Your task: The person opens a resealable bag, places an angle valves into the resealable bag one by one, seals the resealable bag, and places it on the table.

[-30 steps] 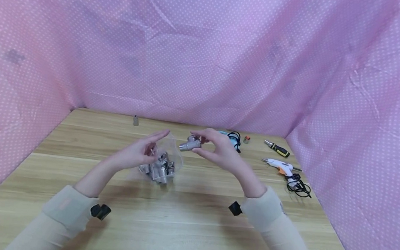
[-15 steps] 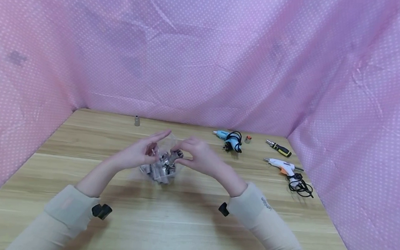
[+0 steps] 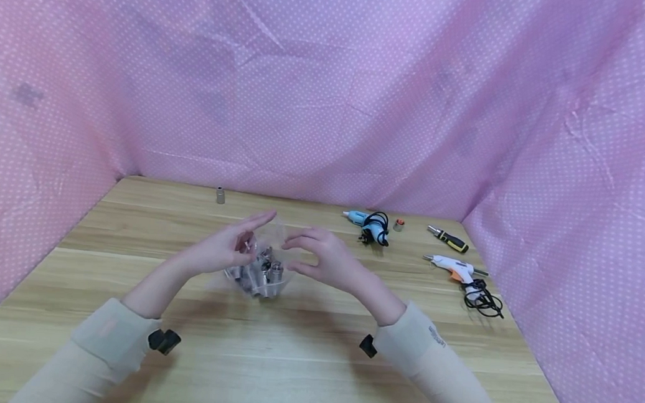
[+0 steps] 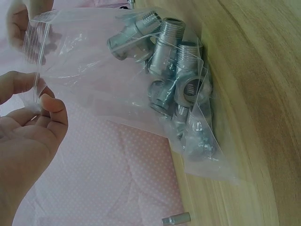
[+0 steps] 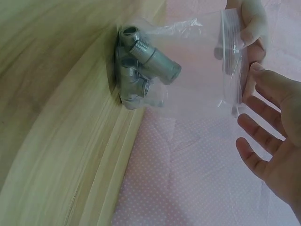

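A clear zip-top plastic bag [image 3: 273,230] stands on the wooden table with several metal pipe fittings [image 4: 164,44] in its bottom. The fittings are silvery, threaded, some of them tee-shaped. My left hand [image 3: 219,248] pinches the bag's zip edge, as the left wrist view shows at its left side. My right hand [image 3: 326,259] is beside the bag's mouth on the right, its fingers apart and holding nothing. In the right wrist view, one fitting [image 5: 160,65] leans over the others inside the bag.
Along the table's back stand a small metal fitting [image 3: 220,195] and a fitting with an orange top [image 3: 399,225]. A blue glue gun [image 3: 374,225] with a black cord lies near it. Farther right are a yellow-black screwdriver [image 3: 449,239] and a white glue gun [image 3: 458,268].
My right hand has moved left with a metal fitting to the bag, lowered it in and let it go. My left hand has stayed at the bag's edge.
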The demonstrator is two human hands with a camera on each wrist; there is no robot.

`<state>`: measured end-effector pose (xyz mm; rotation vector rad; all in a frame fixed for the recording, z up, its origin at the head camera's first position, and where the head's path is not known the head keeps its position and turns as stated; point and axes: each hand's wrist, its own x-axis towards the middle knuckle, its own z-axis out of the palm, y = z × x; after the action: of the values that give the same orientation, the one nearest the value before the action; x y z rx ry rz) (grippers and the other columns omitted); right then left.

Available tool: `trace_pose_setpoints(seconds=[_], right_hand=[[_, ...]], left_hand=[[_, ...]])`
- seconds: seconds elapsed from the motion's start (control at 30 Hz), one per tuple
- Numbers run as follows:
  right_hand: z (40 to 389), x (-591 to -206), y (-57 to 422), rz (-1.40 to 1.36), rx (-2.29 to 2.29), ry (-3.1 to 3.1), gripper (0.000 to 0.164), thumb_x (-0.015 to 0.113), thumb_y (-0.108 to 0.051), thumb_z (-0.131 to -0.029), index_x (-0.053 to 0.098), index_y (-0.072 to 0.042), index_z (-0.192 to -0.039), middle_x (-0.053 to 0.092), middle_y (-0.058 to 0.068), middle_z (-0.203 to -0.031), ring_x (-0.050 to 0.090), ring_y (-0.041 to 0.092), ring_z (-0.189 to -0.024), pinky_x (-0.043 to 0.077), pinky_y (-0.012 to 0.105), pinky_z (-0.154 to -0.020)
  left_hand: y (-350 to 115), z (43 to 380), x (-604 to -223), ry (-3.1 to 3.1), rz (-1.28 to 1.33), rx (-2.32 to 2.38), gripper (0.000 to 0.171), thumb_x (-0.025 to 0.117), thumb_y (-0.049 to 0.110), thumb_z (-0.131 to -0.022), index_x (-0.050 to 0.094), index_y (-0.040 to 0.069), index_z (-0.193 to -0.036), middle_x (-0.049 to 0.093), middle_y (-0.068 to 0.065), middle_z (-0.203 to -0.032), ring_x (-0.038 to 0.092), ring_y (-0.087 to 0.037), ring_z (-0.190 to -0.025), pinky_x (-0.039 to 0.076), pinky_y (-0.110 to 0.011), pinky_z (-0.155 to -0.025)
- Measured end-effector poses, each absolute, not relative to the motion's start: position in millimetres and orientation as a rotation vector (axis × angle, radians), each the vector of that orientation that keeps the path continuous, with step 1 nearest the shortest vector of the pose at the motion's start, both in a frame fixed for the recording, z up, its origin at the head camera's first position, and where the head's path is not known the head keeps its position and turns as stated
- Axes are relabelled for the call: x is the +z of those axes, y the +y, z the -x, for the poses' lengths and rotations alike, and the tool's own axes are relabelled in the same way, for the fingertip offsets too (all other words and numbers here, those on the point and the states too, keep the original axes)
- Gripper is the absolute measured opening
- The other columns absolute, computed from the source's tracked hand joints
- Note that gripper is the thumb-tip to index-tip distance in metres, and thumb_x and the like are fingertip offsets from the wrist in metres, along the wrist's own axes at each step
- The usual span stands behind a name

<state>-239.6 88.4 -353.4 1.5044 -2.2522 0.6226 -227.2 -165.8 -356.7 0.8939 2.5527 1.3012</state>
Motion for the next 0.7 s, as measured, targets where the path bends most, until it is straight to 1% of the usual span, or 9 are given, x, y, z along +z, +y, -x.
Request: trace_pose_setpoints(seconds=[0.1,0.17,0.23,0.27,0.33,0.4,0.47,0.57,0.7], right_hand=[[230.7,-354.3,91.2,-1.505,0.644,-2.267,0.034,0.078,-0.020,-0.077,0.068,-0.008,-0.107,0.066,0.006,-0.112,0.061,0.017,-0.106,0.044,0.024,-0.097],[224.0,-356.1,91.4,-1.517,0.640,-2.276,0.035,0.077,-0.021,-0.077,0.067,-0.007,-0.108,0.066,0.005,-0.112,0.062,0.017,-0.104,0.045,0.022,-0.095],[217.3,-359.3,90.5,-1.522,0.645,-2.299,0.035,0.077,-0.022,-0.078,0.067,-0.007,-0.109,0.066,0.004,-0.112,0.063,0.015,-0.101,0.047,0.020,-0.090],[213.8,-360.7,89.6,-1.524,0.659,-2.316,0.035,0.076,-0.021,-0.079,0.067,-0.007,-0.110,0.066,0.004,-0.112,0.064,0.012,-0.094,0.049,0.017,-0.085],[206.9,-363.4,87.3,-1.512,0.674,-2.362,0.035,0.075,-0.020,-0.080,0.066,-0.008,-0.111,0.066,0.003,-0.111,0.062,0.008,-0.086,0.049,0.016,-0.081],[200.8,-367.7,84.1,-1.488,0.691,-2.424,0.034,0.073,-0.020,-0.082,0.066,-0.010,-0.113,0.067,0.001,-0.111,0.057,0.004,-0.074,0.048,0.013,-0.071],[196.1,-372.4,79.4,-1.465,0.699,-2.475,0.033,0.072,-0.021,-0.083,0.065,-0.011,-0.114,0.067,0.001,-0.109,0.054,0.003,-0.069,0.046,0.011,-0.067],[192.0,-378.9,69.8,-1.430,0.682,-2.507,0.030,0.071,-0.023,-0.084,0.066,-0.013,-0.111,0.068,-0.001,-0.106,0.059,0.004,-0.076,0.047,0.011,-0.071],[189.1,-382.5,60.0,-1.415,0.627,-2.477,0.019,0.072,-0.021,-0.083,0.070,-0.014,-0.100,0.068,-0.003,-0.094,0.064,0.009,-0.081,0.048,0.013,-0.071]], left_hand=[[-165.4,228.1,-357.5,2.552,-0.894,1.304,0.089,0.063,-0.008,-0.078,0.020,0.020,-0.152,0.033,-0.013,-0.144,0.048,-0.017,-0.072,0.044,-0.023,-0.059],[-165.0,228.6,-357.7,2.543,-0.892,1.314,0.089,0.063,-0.008,-0.079,0.020,0.019,-0.152,0.044,-0.015,-0.133,0.048,-0.017,-0.071,0.044,-0.023,-0.058],[-164.7,229.0,-358.1,2.534,-0.892,1.321,0.088,0.063,-0.008,-0.080,0.020,0.018,-0.152,0.048,-0.016,-0.122,0.047,-0.017,-0.070,0.043,-0.022,-0.058],[-164.6,229.1,-358.3,2.532,-0.891,1.324,0.087,0.063,-0.007,-0.080,0.020,0.018,-0.152,0.048,-0.016,-0.121,0.047,-0.017,-0.070,0.043,-0.022,-0.058],[-164.5,229.1,-358.6,2.526,-0.891,1.330,0.086,0.063,-0.005,-0.081,0.020,0.018,-0.152,0.048,-0.017,-0.121,0.046,-0.016,-0.069,0.042,-0.022,-0.058],[-164.4,228.7,-358.5,2.526,-0.893,1.333,0.085,0.063,-0.004,-0.082,0.020,0.019,-0.152,0.043,-0.016,-0.133,0.045,-0.016,-0.069,0.042,-0.022,-0.058],[-164.3,228.2,-358.2,2.528,-0.891,1.334,0.085,0.063,-0.003,-0.082,0.020,0.019,-0.152,0.041,-0.014,-0.135,0.045,-0.016,-0.069,0.042,-0.022,-0.057],[-163.8,227.9,-357.5,2.526,-0.886,1.342,0.083,0.062,-0.003,-0.083,0.021,0.018,-0.152,0.043,-0.015,-0.131,0.045,-0.015,-0.070,0.042,-0.022,-0.057],[-163.8,229.5,-358.7,2.520,-0.889,1.356,0.075,0.060,-0.001,-0.085,0.024,0.013,-0.150,0.054,-0.016,-0.107,0.050,-0.015,-0.071,0.046,-0.023,-0.059]])
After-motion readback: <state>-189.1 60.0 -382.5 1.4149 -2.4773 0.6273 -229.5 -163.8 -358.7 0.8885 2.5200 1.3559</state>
